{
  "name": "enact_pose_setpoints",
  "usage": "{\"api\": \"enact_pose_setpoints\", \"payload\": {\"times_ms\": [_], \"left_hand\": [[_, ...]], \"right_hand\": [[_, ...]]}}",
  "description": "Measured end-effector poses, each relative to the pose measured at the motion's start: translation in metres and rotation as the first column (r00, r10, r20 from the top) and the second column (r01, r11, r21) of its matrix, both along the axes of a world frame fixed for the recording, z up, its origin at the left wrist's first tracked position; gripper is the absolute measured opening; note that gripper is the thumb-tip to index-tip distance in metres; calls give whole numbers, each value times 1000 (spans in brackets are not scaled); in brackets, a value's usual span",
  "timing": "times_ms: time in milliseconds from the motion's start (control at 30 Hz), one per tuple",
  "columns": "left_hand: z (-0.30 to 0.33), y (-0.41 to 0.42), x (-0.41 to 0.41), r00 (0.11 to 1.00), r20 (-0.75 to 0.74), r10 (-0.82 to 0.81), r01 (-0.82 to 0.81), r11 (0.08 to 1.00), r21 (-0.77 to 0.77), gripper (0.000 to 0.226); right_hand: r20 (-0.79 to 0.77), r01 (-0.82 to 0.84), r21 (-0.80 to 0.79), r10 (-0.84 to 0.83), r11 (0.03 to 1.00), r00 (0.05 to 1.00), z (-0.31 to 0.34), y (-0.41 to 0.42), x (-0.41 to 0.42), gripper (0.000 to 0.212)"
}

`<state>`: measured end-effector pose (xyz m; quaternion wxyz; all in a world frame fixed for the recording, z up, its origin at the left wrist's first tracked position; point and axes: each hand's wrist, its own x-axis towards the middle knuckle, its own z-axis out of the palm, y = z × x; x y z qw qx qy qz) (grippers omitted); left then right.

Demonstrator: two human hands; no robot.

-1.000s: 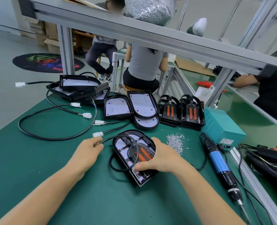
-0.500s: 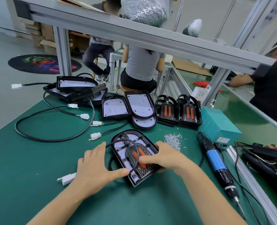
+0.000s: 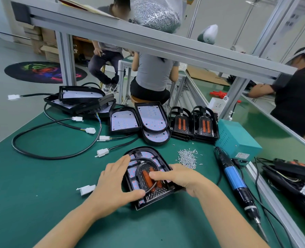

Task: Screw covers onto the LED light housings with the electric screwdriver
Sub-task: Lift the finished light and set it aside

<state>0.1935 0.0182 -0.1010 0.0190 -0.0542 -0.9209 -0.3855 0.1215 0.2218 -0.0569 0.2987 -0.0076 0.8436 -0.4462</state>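
The left hand lies flat on the near-left side of an LED light housing, fingers straight and spread, thumb stretched along its near edge – an open, pressing hold. The right hand grips the housing from its right side: the fingers curl over the rim and the forefinger lies across the orange strips of the cover seated in the middle of the housing. A black cable loops over the housing's top. The housing sits on the green surface near its middle, a little towards the near edge.

Just left of the left hand lies a white connector. Beyond the right hand, a small heap of screws rests on the surface. Further right, the electric screwdriver – blue-bodied, tip towards the near-right corner – lies untouched along the right edge, beside a teal power box.

Towards the far edge stand two more open housings with bare LED boards, and next to them two spare covers with orange strips. At the far-left corner more housings are stacked, their black cables and white plugs trailing across the surface. A bag of screws rests on the aluminium rail above.
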Motion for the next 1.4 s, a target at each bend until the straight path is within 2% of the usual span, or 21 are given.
{"api": "enact_pose_setpoints", "payload": {"times_ms": [100, 233, 333, 433, 567, 700, 733, 833, 933, 1000, 1167, 1300, 1400], "left_hand": [[0, -3, 0, 1000, 8, -21, 21, 999, 47, 117], [0, -7, 0, 999, 12, -37, 36, 994, 99, 115], [1, -13, -4, 999, 13, 53, -55, 982, 183, 97], [8, -19, -10, 982, 91, 166, -185, 944, 272, 90], [20, -28, -18, 960, 259, 106, -185, 935, 301, 81], [38, -28, -22, 959, 283, 21, -137, 907, 397, 41], [42, -26, -23, 958, 287, -24, -111, 889, 444, 39], [52, -21, -27, 944, 279, -174, -12, 829, 559, 51], [56, -11, -31, 946, 251, -205, 0, 775, 633, 42], [55, 2, -34, 954, 217, -206, -11, 701, 713, 39], [56, 35, -40, 960, 199, -199, -60, 546, 835, 29], [61, 57, -46, 954, 188, -233, -47, 503, 863, 26], [66, 75, -54, 949, 166, -268, -19, 478, 878, 24]], "right_hand": [[12, 17, -131, -16, 991, 1000, -6, 1, 4, 57], [-7, 109, -275, -116, 955, 993, -12, 0, 13, 29], [-63, 177, -391, -218, 903, 974, -13, -1, 19, 12], [-117, 173, -464, -254, 869, 960, -14, 0, 22, 6], [-157, 180, -549, -313, 816, 937, -12, -2, 25, 12], [-174, 183, -657, -383, 732, 907, -7, -4, 24, 16], [-180, 186, -676, -405, 713, 897, -5, -4, 24, 16], [-164, 206, -741, -470, 639, 867, -4, -8, 23, 18], [-107, 247, -800, -535, 547, 838, -3, -9, 23, 19], [-90, 265, -820, -572, 507, 816, -2, -8, 23, 18], [-155, 292, -802, -654, 521, 741, 1, 4, 25, 19], [-273, 289, -766, -697, 575, 663, 8, 21, 31, 19], [-311, 293, -771, -737, 565, 600, 15, 36, 36, 23]]}}
